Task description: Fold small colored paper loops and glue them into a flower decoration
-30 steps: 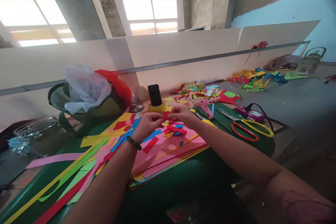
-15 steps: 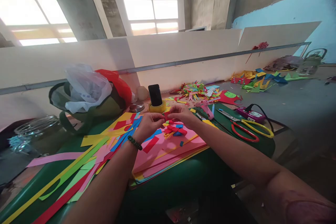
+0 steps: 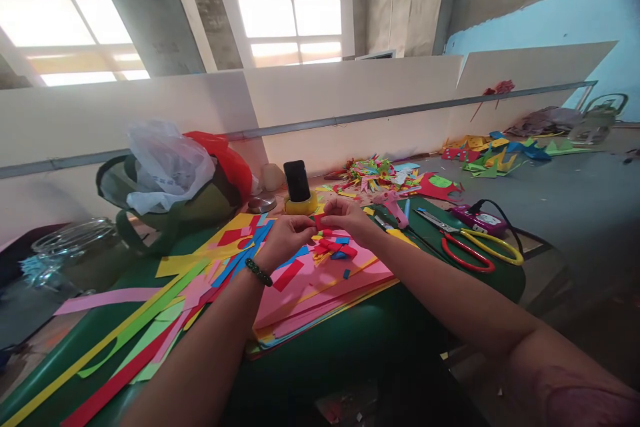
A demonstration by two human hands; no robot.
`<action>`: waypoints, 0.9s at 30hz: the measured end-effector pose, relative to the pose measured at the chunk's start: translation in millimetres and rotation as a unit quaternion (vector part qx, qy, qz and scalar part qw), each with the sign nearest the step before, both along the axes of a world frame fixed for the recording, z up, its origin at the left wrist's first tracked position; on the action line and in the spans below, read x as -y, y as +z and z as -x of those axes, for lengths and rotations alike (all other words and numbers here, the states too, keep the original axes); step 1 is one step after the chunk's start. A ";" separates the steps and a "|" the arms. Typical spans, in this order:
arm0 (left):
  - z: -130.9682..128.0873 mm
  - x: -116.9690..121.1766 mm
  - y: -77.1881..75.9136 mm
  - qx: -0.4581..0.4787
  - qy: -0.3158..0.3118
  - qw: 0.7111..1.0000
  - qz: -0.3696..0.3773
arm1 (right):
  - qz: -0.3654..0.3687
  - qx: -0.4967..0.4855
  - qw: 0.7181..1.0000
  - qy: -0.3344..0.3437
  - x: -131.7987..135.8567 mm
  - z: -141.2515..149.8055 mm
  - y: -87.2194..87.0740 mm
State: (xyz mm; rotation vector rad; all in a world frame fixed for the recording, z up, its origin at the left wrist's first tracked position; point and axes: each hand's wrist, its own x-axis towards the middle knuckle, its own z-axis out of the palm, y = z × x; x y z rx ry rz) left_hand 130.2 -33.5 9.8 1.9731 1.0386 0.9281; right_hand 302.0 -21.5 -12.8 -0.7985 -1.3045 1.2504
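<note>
Between my two hands is a small piece of red paper [image 3: 319, 219], pinched at both sides. My left hand [image 3: 289, 237], with a dark beaded bracelet on its wrist, grips the left edge of it. My right hand [image 3: 349, 219] pinches the right edge, its fingers partly covering the paper. Just below lies a little heap of red, blue and yellow paper scraps [image 3: 336, 250]. They rest on a stack of pink and other coloured sheets [image 3: 310, 293]. A loose red strip [image 3: 289, 275] lies beside my left wrist.
Long coloured paper strips [image 3: 135, 307] spread at left. Scissors [image 3: 470, 247] with red and yellow handles lie at right, near a pink glue gun [image 3: 395, 208] and a purple device [image 3: 477, 219]. A phone [image 3: 297, 180] leans over a yellow tape roll [image 3: 301, 204]. A bag [image 3: 200, 197] stands behind.
The whole view shifts very slightly. Both hands stay on the red paper in nearly the same pose.
</note>
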 end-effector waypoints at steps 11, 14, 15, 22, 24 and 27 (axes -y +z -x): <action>2.8 1.6 6.6 0.023 0.032 0.999 0.022 | -0.047 0.016 0.999 -0.004 5.8 1.9 1.9; 3.7 1.6 7.7 0.049 0.041 0.997 0.038 | -0.066 0.045 0.997 0.005 10.1 6.0 2.3; 3.6 1.1 6.8 0.049 0.041 0.997 0.039 | -0.074 0.055 0.996 0.007 11.3 7.6 1.9; 0.7 -2.5 1.5 0.034 0.032 0.999 0.029 | -0.130 0.124 0.984 -0.004 11.1 6.5 -0.4; 5.1 -3.8 4.5 0.011 0.044 0.999 0.023 | -0.141 0.162 0.976 -0.035 4.9 0.4 -1.7; 19.5 -9.1 8.2 -0.130 0.065 0.989 0.026 | -0.129 0.250 0.953 -0.110 -9.8 -10.4 -7.0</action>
